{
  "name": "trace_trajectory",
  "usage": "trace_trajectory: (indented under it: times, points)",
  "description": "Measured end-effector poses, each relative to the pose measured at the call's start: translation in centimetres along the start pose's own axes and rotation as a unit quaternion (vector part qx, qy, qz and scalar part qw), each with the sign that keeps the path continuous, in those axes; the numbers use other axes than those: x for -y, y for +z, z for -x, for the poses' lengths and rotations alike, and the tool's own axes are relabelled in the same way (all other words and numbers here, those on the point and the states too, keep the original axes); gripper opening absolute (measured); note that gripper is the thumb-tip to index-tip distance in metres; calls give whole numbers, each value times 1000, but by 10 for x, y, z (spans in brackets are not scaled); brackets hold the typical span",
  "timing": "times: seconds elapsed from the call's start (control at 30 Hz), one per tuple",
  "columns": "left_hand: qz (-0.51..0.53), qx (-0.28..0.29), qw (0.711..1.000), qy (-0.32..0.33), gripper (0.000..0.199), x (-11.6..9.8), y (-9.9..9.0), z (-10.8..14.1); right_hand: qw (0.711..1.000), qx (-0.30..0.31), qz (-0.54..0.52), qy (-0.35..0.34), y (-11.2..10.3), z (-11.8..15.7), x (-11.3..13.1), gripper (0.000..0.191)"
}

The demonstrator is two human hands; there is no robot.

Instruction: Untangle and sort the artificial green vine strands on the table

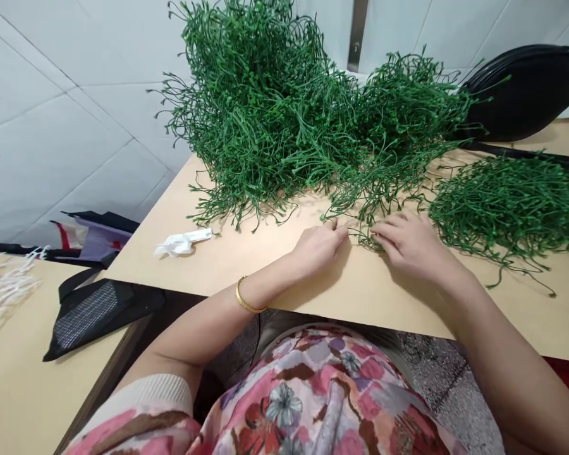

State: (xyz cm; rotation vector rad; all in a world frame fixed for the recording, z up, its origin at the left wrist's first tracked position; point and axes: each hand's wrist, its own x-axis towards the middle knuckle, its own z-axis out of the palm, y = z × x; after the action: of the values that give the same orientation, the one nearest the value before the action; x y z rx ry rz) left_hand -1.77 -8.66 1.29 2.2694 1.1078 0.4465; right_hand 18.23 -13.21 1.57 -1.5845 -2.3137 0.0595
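Thin green plastic-looking stems with small budded tips lie in a large heap (265,114) at the back of the table. My left hand (318,249) is closed, its thumb and fingers pinching a green stem (355,234) just in front of the heap. To its right, my right hand (410,246) curls over the same few stems, thumb and forefinger pressed together on them; its fingertips are partly hidden. A second, flatter pile of green stems (516,202) spreads beside my right hand.
A crumpled white tissue (183,243) lies on the pale wooden table (265,246) at left. Behind the right pile leans a round black object (526,95). At lower left, a second table holds white strands (9,284) and a black mesh pouch (88,313). A tiled wall (76,126) stands behind.
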Motion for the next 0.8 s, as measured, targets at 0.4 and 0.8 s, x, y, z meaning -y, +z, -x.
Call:
trace_trajectory:
  times: [0.4, 0.8]
  points:
    - [442, -2, 886, -138, 42, 13, -23, -39, 952, 192, -236, -18, -16, 20, 35, 25]
    - [419, 6, 898, -135, 38, 10, -7, -34, 989, -120, -83, -9, -16, 14, 42, 28]
